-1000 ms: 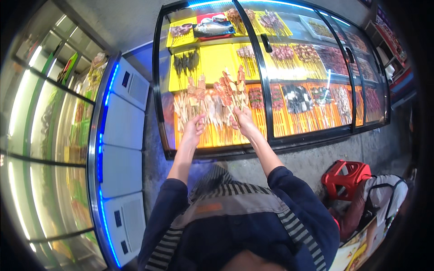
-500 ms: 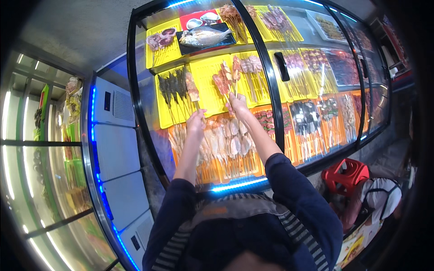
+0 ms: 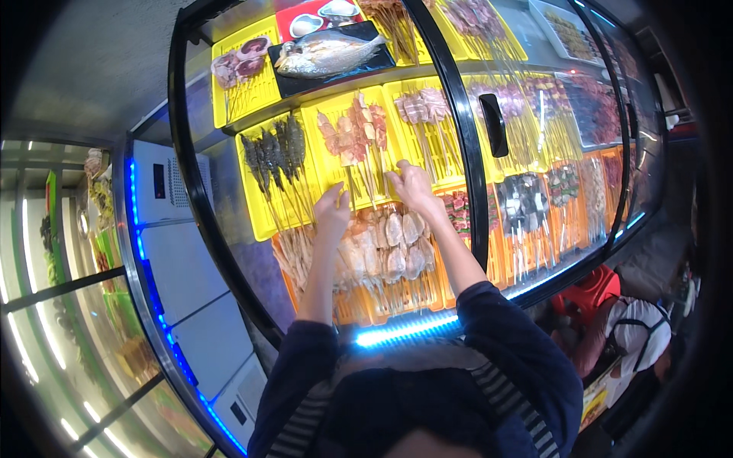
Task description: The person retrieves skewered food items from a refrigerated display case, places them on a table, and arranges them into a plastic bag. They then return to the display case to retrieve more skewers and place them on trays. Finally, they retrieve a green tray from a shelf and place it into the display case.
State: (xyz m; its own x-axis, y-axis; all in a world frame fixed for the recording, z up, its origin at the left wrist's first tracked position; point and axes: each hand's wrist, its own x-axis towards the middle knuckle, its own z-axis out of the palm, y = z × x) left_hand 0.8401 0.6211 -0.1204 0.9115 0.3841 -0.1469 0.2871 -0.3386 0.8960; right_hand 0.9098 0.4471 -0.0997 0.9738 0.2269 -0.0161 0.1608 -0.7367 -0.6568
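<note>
Several reddish meat skewers [image 3: 355,131] lie fanned in the middle yellow tray [image 3: 311,114], their sticks pointing toward me. My left hand [image 3: 333,210] hovers by the lower left of those sticks, fingers apart with nothing visible in them. On the other side of the sticks is my right hand [image 3: 413,187], its fingers parted and bent, holding nothing I can see. Dark shrimp-like skewers [image 3: 275,150] fill the yellow tray to the left. Pale meat skewers [image 3: 422,107] lie in the tray to the right. Below my hands are pale, flat skewers [image 3: 393,237] in orange trays.
The display case's black frame [image 3: 456,91] and glass door with a black handle [image 3: 493,126] stand right of my arms. A whole fish [image 3: 328,55] rests on a black tray at the back. A lit strip [image 3: 405,330] edges the front. A person [image 3: 637,332] is at lower right, near a red stool [image 3: 592,294].
The skewers both hands held now lie in the middle yellow tray, and both hands have let go. My view has shifted, with the case appearing closer and further left.
</note>
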